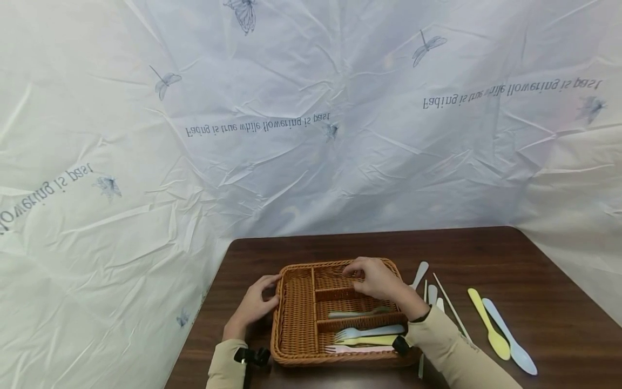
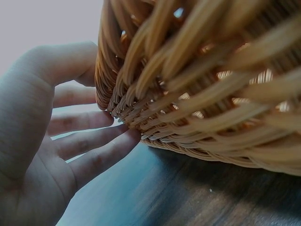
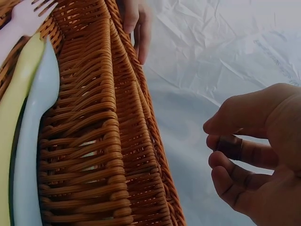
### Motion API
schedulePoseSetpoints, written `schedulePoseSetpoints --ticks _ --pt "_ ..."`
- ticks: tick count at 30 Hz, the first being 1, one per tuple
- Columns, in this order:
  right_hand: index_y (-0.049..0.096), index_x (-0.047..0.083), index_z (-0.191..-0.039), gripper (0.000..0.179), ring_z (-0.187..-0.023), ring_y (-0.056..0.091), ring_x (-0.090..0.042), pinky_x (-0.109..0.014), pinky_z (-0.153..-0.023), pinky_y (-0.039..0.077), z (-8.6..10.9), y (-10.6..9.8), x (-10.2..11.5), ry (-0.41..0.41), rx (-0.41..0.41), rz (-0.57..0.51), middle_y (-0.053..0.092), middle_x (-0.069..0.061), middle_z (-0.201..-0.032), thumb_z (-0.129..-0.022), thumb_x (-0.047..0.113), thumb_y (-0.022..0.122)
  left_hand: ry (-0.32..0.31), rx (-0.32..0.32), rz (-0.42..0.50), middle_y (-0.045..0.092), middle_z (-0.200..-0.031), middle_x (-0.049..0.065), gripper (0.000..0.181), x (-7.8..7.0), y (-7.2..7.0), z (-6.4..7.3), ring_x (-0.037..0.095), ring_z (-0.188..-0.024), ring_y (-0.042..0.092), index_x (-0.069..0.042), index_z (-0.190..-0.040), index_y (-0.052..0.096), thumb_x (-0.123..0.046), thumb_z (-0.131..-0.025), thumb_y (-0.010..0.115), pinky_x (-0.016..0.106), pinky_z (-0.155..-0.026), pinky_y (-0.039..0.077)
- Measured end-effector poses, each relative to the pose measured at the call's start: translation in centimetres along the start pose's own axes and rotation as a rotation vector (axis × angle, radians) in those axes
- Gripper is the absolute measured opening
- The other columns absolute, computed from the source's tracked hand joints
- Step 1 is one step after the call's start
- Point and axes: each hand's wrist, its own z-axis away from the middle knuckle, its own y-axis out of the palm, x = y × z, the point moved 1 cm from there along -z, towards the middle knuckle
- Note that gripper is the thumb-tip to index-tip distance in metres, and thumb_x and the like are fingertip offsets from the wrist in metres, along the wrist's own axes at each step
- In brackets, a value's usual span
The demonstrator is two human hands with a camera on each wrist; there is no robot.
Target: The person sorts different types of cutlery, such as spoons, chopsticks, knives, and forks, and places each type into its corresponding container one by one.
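Note:
A brown wicker cutlery basket (image 1: 294,313) with several compartments sits on the table. At its left rim is my left hand (image 1: 255,303); in the left wrist view, its fingers (image 2: 96,157) reach out fairly straight and touch the outer wicker. My right hand (image 1: 376,278) is over the back right compartment, fingers loosely bent, holding nothing. The front compartment has a blue fork (image 1: 371,332), a yellow utensil (image 1: 369,341) and a pink fork (image 1: 362,349), partly hidden by the right wrist. A pale grey-green utensil (image 1: 351,314) lies in the middle right compartment.
Right of the basket lie a yellow spoon (image 1: 495,337), a blue spoon (image 1: 520,354), a thin chopstick-like stick (image 1: 452,305) and pale utensil handles (image 1: 432,294), partly behind the right arm. A hanging printed white sheet (image 1: 369,178) surrounds the dark wooden table (image 1: 525,275).

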Motion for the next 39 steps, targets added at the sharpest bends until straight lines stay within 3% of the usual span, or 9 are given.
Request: schedulePoseSetpoints --ticks 8,18,23,30,39 --pt "0.070 0.016 -0.113 0.026 -0.085 0.060 -0.023 -0.026 -0.066 0.047 0.3 -0.2 -0.4 0.008 -0.034 -0.023 0.066 -0.006 -0.109 -0.089 0.008 0.066 -0.016 0.007 0.022 0.053 -0.134 0.009 0.053 0.2 0.0 0.0 0.031 -0.117 0.057 -0.011 -0.141 0.052 -0.007 -0.089 0.063 0.036 -0.085 0.056" --pt "0.070 0.015 -0.117 0.028 -0.079 0.058 -0.010 -0.024 -0.061 0.045 0.8 -0.8 -0.9 0.049 -0.065 -0.009 0.066 -0.008 -0.108 -0.089 0.013 0.068 -0.012 0.005 0.014 0.053 -0.134 0.010 0.054 0.2 0.0 0.0 0.031 -0.117 0.057 -0.010 -0.141 0.051 -0.007 -0.089 0.062 0.035 -0.085 0.056" --pt "0.068 0.010 -0.119 0.030 -0.081 0.060 -0.012 -0.025 -0.062 0.048 1.2 -1.4 -1.0 0.073 -0.098 -0.044 0.066 -0.011 -0.110 -0.090 0.011 0.067 -0.017 0.001 -0.014 0.054 -0.134 0.008 0.054 0.2 0.0 0.0 0.030 -0.117 0.057 -0.012 -0.142 0.051 -0.009 -0.089 0.062 0.039 -0.086 0.055" --pt "0.068 0.007 -0.120 0.031 -0.077 0.057 -0.009 -0.025 -0.061 0.047 2.0 -2.1 -1.8 0.113 -0.150 -0.011 0.066 -0.008 -0.108 -0.089 0.012 0.068 -0.029 -0.003 -0.041 0.055 -0.133 0.006 0.054 0.1 0.1 0.0 0.028 -0.116 0.058 -0.014 -0.141 0.052 -0.010 -0.089 0.063 0.037 -0.083 0.055" --pt "0.067 0.006 -0.120 0.031 -0.084 0.064 -0.016 -0.027 -0.064 0.051 2.9 -3.1 -2.7 0.149 -0.190 -0.018 0.067 -0.012 -0.110 -0.089 0.011 0.069 -0.022 -0.009 -0.058 0.055 -0.133 0.005 0.054 0.2 0.2 0.0 0.026 -0.115 0.058 -0.014 -0.141 0.052 -0.010 -0.088 0.063 0.039 -0.084 0.055"
